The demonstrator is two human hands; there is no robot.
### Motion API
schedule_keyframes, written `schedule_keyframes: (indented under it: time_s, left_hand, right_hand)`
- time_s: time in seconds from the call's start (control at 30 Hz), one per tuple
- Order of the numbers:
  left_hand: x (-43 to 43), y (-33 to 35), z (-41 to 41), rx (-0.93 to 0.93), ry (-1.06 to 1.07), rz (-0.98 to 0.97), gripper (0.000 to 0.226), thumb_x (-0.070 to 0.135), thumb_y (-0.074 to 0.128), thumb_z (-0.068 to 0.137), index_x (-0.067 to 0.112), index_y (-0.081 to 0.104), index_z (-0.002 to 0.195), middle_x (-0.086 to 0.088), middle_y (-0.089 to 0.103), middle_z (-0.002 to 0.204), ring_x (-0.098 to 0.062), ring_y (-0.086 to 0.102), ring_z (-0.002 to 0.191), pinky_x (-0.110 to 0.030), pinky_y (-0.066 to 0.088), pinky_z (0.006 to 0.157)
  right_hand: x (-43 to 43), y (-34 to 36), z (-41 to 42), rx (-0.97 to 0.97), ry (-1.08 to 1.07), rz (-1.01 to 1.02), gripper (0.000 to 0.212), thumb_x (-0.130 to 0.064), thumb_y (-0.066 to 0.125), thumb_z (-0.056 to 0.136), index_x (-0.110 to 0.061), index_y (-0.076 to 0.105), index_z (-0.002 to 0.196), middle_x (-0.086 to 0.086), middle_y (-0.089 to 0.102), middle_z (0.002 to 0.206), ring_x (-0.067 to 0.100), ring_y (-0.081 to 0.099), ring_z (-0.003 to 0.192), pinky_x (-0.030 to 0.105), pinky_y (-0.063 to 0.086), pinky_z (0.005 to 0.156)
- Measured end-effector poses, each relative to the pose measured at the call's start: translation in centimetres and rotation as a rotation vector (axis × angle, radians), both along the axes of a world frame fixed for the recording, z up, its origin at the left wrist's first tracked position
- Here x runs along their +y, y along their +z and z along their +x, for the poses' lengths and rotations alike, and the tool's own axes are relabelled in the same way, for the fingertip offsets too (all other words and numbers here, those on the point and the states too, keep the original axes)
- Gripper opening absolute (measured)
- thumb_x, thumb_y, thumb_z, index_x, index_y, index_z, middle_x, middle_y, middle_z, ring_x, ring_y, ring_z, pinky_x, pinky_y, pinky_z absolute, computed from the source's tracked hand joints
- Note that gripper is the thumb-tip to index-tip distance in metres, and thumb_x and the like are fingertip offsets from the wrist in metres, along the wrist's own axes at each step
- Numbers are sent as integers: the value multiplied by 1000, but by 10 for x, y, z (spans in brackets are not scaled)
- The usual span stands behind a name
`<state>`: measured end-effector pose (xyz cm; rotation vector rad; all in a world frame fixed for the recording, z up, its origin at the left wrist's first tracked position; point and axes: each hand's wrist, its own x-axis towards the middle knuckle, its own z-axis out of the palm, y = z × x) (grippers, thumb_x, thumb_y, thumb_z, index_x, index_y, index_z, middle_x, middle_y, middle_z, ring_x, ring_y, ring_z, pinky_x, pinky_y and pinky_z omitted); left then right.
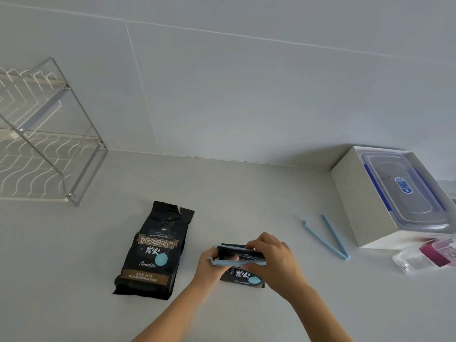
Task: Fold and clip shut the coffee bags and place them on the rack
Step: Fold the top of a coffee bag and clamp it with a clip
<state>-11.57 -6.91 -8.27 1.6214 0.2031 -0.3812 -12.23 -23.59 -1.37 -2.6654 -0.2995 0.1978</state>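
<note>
While pinching the folded top of the black foil coffee bag at near centre, with left hand and right hand both clenched on it, fitting pale blue plastic clip across; seemingly unlatched; next needs snapping shut, then carrying to white wire rack far left.

One black coffee bag lies flat on the surface, top torn open, no clip. Just right of it, the second bag has its top folded over, light-blue clip across the fold. Farther right, a spare clip lies open in a V. The two-tier wire rack stands back-left of it.
</note>
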Motion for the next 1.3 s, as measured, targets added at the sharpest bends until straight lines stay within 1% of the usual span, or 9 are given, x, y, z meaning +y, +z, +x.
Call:
schedule_keyframes:
  time_s: [0.13,0.23,0.37,0.5,0.67,0.77,0.97,1.07,1.3]
  left_hand:
    - [-1,2,1,39,46,-12,10,5,72,77,-3,65,78,-2,60,60,-7,54,55,-11,43,50]
    - [-4,9,2,41,32,6,4,5,70,78,8,67,78,-4,62,69,-15,57,65,-13,46,54]
    - [-3,10,3,53,-18,80,29,-2,55,84,19,55,63,-4,54,65,-18,48,66,-25,40,60]
    - [-2,11,2,91,7,57,22,-3,50,84,12,53,69,-1,52,64,-13,49,61,-12,42,50]
    - [-1,10,1,61,-6,25,16,-1,51,83,11,57,74,-7,57,71,-15,54,67,-21,46,58]
    - [1,6,1,74,2,14,18,-1,52,82,14,56,71,0,57,64,-10,54,60,-12,44,50]
    - [2,-1,1,37,-23,31,36,-6,50,77,23,51,56,17,51,40,4,45,40,-6,34,41]
    - [3,-3,1,19,-23,19,42,-10,47,78,23,47,52,14,45,39,3,39,39,-6,31,41]
    - [6,2,1,54,-70,-68,41,-18,39,85,11,39,56,0,35,53,-2,37,42,-6,31,41]
  right_hand:
    - [17,1,13,-46,55,-132,33,-49,67,75,-27,64,99,-9,57,95,14,55,87,25,36,79]
    - [29,0,19,-62,120,-249,34,-54,60,75,-27,64,96,-8,60,95,15,56,90,29,30,88]
    - [51,-1,23,-33,193,-256,33,-49,58,81,-21,62,99,-3,59,99,18,55,94,28,34,77]
    - [64,-2,25,-21,172,-194,35,-52,53,84,-21,62,98,-4,59,98,16,55,92,28,41,72]
    - [65,-7,23,-68,136,-183,32,-54,55,79,-24,60,88,-7,59,88,13,55,83,25,36,64]
    - [68,-10,23,-111,118,-185,30,-52,59,77,-22,58,80,-7,59,82,14,55,78,26,35,60]
    - [69,-10,24,-232,118,-249,28,-44,73,68,-21,56,65,-6,57,65,14,54,58,26,36,49]
    - [69,-11,22,-244,126,-239,32,-41,78,61,-19,54,60,-6,54,60,15,52,52,24,36,44]
    - [67,-17,22,-281,153,-193,30,-38,72,69,-16,51,64,-3,53,64,15,49,55,24,34,48]
